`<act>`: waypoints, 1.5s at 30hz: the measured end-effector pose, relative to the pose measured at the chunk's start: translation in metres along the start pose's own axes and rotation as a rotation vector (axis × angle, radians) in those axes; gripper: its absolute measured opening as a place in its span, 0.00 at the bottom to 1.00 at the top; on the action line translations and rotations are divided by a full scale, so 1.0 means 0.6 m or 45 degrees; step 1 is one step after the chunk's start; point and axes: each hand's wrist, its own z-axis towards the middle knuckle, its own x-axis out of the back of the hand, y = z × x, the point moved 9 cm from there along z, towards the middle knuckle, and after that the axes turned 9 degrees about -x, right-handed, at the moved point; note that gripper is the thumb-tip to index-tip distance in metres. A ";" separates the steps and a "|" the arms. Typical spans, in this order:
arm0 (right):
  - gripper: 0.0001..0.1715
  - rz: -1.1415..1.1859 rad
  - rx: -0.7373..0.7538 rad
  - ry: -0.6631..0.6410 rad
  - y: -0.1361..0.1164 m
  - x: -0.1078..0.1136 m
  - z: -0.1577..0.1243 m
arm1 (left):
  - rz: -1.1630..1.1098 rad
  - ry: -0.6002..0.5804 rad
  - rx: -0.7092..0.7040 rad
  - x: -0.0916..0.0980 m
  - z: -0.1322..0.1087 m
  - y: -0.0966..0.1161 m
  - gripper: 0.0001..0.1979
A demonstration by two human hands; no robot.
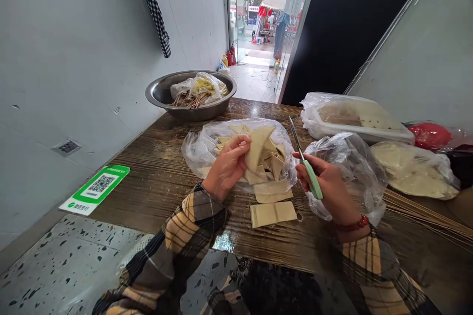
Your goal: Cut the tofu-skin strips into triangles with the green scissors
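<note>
My left hand [229,165] pinches a pale beige tofu sheet [259,145], held up above a clear plastic bag [195,150]. Cut triangles of the same tofu [276,165] are heaped on that bag. My right hand [321,179] grips scissors [311,177] with light green handles, their blades pointing up and away, apart from the sheet. Two flat rectangular tofu pieces, the nearer piece [273,213] and one partly on the bag's edge [273,192], lie on the wooden table just in front of the heap.
A steel basin [155,93] with bagged skewers stands at the back left. On the right are a crumpled plastic bag [343,157], a wrapped white tray [391,130], a bag of pale sheets [414,170] and thin bamboo sticks [424,214]. A green QR-code card [98,187] lies left.
</note>
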 end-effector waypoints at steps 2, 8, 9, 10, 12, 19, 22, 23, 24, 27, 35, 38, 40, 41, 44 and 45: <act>0.33 -0.025 0.003 -0.019 0.003 -0.003 0.000 | -0.113 0.077 0.002 0.009 0.003 0.002 0.10; 0.34 -0.218 0.040 -0.036 0.010 -0.010 0.004 | -0.293 0.137 -0.065 0.015 -0.004 0.013 0.14; 0.34 -0.253 0.055 -0.036 0.009 -0.011 0.004 | -0.301 0.133 -0.076 0.014 -0.005 0.013 0.14; 0.34 -0.289 0.070 -0.035 0.007 -0.012 0.004 | -0.304 0.129 -0.087 0.013 -0.006 0.013 0.13; 0.35 -0.366 0.087 -0.030 0.005 -0.015 0.003 | -0.303 0.118 -0.104 0.011 -0.006 0.013 0.13; 0.36 -0.505 0.132 -0.072 -0.005 -0.027 -0.003 | -0.310 0.013 -0.008 -0.002 -0.004 0.007 0.11; 0.34 -0.542 0.161 -0.107 -0.012 -0.031 -0.007 | -0.249 0.045 0.024 0.004 -0.002 0.005 0.13; 0.33 -0.558 0.170 -0.114 -0.014 -0.031 -0.007 | -0.224 0.066 0.035 0.007 -0.002 0.004 0.12; 0.32 -0.574 0.177 -0.119 -0.015 -0.031 -0.008 | -0.196 0.077 0.047 0.009 -0.002 0.003 0.12; 0.32 -0.599 0.180 -0.139 -0.012 -0.031 -0.007 | -0.101 0.030 0.049 0.007 -0.002 0.004 0.12; 0.33 -0.610 0.134 -0.220 -0.005 -0.034 -0.005 | -0.009 0.074 -0.085 0.014 -0.002 0.022 0.12; 0.33 -0.626 0.106 -0.226 -0.010 -0.033 -0.009 | -0.018 0.104 -0.142 0.021 0.001 0.027 0.14; 0.34 -0.636 0.089 -0.247 -0.010 -0.034 -0.011 | -0.020 0.108 -0.169 0.023 0.002 0.029 0.15; 0.35 -0.645 0.084 -0.271 -0.009 -0.036 -0.013 | -0.016 0.100 -0.178 0.022 0.002 0.030 0.16; 0.36 -0.680 0.089 -0.342 -0.003 -0.041 -0.015 | 0.022 0.068 -0.185 0.016 0.001 0.032 0.18; 0.37 -0.696 0.095 -0.354 -0.001 -0.042 -0.014 | 0.038 0.075 -0.189 0.016 0.000 0.033 0.20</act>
